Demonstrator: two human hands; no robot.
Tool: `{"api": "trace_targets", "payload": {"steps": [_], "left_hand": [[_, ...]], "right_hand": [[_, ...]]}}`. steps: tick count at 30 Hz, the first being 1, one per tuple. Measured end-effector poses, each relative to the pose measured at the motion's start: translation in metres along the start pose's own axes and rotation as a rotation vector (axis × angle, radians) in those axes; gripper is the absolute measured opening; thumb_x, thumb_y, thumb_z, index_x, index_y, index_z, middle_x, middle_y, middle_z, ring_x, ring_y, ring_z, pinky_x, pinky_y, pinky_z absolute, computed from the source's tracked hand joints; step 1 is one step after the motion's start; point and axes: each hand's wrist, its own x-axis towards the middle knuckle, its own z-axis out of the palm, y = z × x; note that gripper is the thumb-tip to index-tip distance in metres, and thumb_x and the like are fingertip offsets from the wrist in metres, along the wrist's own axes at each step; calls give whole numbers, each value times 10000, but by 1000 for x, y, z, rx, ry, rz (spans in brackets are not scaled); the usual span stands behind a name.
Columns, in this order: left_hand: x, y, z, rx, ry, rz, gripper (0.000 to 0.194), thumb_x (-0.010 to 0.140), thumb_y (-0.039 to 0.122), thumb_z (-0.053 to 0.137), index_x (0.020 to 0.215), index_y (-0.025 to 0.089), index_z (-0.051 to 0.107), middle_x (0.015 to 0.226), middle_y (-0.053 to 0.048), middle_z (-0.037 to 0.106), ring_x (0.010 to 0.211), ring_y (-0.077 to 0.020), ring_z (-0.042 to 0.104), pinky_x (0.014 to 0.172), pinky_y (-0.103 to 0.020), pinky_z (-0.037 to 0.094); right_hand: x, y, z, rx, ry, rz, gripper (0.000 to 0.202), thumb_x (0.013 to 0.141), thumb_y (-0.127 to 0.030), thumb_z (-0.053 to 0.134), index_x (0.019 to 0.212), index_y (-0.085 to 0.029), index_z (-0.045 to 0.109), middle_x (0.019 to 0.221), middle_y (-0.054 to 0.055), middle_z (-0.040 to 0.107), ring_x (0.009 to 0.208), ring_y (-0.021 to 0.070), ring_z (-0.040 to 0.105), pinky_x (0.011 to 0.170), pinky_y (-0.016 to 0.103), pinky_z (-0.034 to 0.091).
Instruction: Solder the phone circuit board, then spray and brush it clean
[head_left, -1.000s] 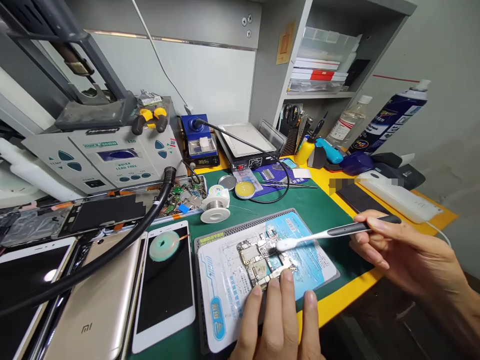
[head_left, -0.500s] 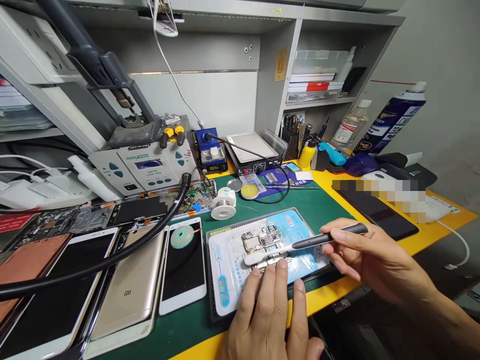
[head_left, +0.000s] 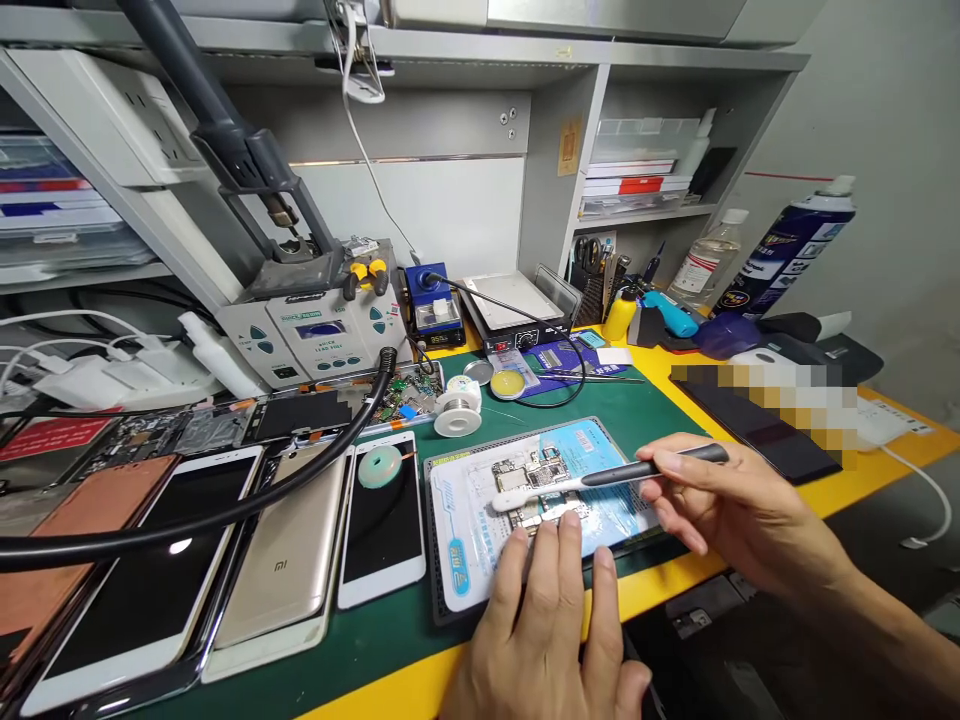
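My right hand (head_left: pixel 731 495) pinches the dark handle of a toothbrush (head_left: pixel 619 474). Its white head lies across a small phone circuit board (head_left: pixel 551 468), and the bristles are hidden beneath. Outstretched fingertips of my left hand (head_left: pixel 544 610) rest at the near edge of the board, with the thumb apart on the right. Under the board is a blue-and-white printed work pad (head_left: pixel 472 505) with a dark rim. Part of the board is covered by the brush and my left fingers.
Several phones, including a white-framed one (head_left: pixel 382 555), lie left of the pad. A black hose (head_left: pixel 300 510) crosses above them. Behind stand a solder spool (head_left: pixel 457 415), a hot-air station (head_left: pixel 322 340) and a heating plate (head_left: pixel 517 310). A dark phone (head_left: pixel 757 420) lies at right.
The view has turned slightly, so the bench appears farther right. The toothbrush head has shifted slightly up across the board. My left hand stays at the board's near edge.
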Motion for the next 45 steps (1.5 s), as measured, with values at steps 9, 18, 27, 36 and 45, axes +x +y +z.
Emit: {"api": "trace_targets", "payload": {"steps": [9,18,27,36,45], "left_hand": [[-2,0,-1,9,-15,21,445,983,436,529,1166,95,749,1192,-221,774,1165,-355,699,1089,-502,435],[1,-1,-1,6,-8,26,442,983,419,524,1178,87,740,1191,-218,775,1150,-354,702,1071,-499,439],[-2,-3,-2,41,-22,24,485,958,469,555,1220,105,739,1204,-250,760,1167,-384,689,1081,-519,417],[-2,-3,0,-39,36,-40,472,981,462,531,1201,108,751,1242,-252,743,1222,-365,665,1107,-505,422],[-4,2,-3,-171,117,-90,429,981,425,565,1196,94,731,1287,-222,729,1314,-347,620,1160,-556,425]], "right_hand": [[6,-3,-3,104,104,161,341,565,-360,1000,769,-154,820,600,83,746,367,98,568,294,129,401],[6,-8,-4,-2,177,111,347,573,-405,970,759,-156,816,594,81,742,325,49,458,302,135,281],[5,-4,9,-47,79,127,419,594,-446,972,816,-132,807,608,81,721,380,58,471,355,154,263],[2,-30,-16,81,219,19,158,688,-294,912,775,-190,832,661,59,705,432,68,469,303,124,366],[-3,-27,-27,-75,119,82,293,660,-349,962,827,-153,823,705,84,735,476,106,581,328,142,331]]}}
